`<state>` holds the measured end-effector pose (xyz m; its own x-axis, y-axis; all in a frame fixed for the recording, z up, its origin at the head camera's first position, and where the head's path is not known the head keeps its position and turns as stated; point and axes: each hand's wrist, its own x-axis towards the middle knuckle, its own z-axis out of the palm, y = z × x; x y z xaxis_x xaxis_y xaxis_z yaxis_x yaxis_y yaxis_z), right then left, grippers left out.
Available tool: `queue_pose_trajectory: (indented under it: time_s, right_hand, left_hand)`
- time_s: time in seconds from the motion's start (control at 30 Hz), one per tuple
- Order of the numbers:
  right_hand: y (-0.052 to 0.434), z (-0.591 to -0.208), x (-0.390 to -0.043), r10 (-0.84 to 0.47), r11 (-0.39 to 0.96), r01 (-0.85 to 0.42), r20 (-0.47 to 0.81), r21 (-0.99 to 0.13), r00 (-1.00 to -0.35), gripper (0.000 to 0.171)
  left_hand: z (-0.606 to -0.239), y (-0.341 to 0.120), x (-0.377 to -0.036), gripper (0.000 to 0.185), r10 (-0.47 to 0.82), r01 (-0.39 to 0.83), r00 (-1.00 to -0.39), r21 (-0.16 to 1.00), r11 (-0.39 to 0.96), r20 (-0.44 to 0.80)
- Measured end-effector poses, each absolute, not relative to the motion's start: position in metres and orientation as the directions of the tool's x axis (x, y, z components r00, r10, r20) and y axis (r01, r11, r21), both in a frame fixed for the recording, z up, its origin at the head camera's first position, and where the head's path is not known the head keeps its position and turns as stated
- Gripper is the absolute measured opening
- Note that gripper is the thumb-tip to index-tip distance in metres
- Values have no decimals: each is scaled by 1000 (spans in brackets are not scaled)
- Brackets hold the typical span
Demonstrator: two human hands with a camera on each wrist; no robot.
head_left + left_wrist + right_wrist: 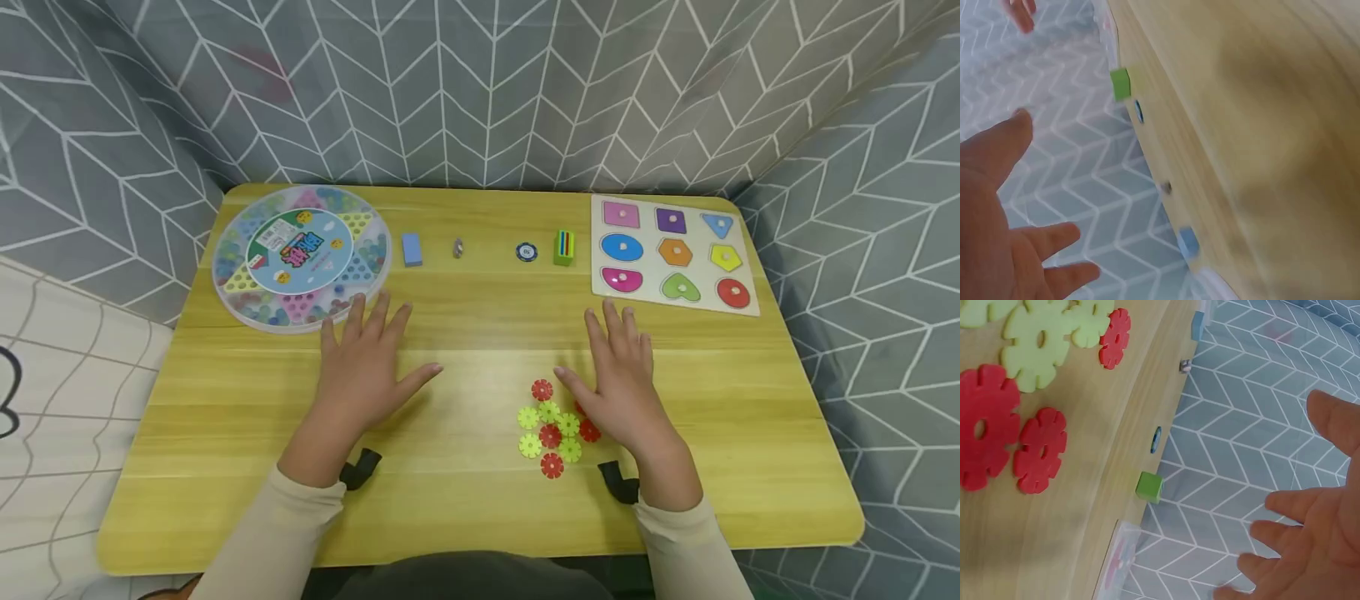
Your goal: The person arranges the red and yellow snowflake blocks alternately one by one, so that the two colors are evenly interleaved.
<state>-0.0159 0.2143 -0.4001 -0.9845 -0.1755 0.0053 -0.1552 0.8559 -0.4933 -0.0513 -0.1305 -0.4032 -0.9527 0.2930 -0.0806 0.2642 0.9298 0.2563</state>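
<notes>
My left hand [365, 367] is spread with straight fingers over the table, its fingertips near the lower rim of a round marble board game [375, 275]. Nothing is in it. My right hand [618, 383], fingers extended and holding nothing, is just right of a loose group of flower-shaped plastic pieces. Among them are several red flower pieces [551, 465] and several yellow-green flower pieces [529, 446]. Part of the group lies hidden under the right hand in the head view. The right wrist view shows a red flower piece [1040, 450] flat on the wood.
Along the back of the table [465, 517] lie a blue block [412, 249], a small metallic object [458, 247], a poker chip [527, 252] and a green striped block [564, 248]. A shape puzzle board [656, 293] lies at the back right. Patterned curtains [480, 100] surround the table.
</notes>
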Motion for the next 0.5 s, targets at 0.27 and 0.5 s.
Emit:
queue_pose_trajectory:
  time_s: [0.27, 0.5]
  right_hand:
    - [222, -399, -10, -130, 848, -99, -24, -520, -991, 79]
    - [223, -401, -2, -97, 825, -55, -45, -563, -994, 60]
  left_hand:
    - [-388, -77, -69, 89, 494, 456, -852, 215, 864, -175]
    - [-387, -33, -82, 69, 631, 575, -741, 267, 773, -232]
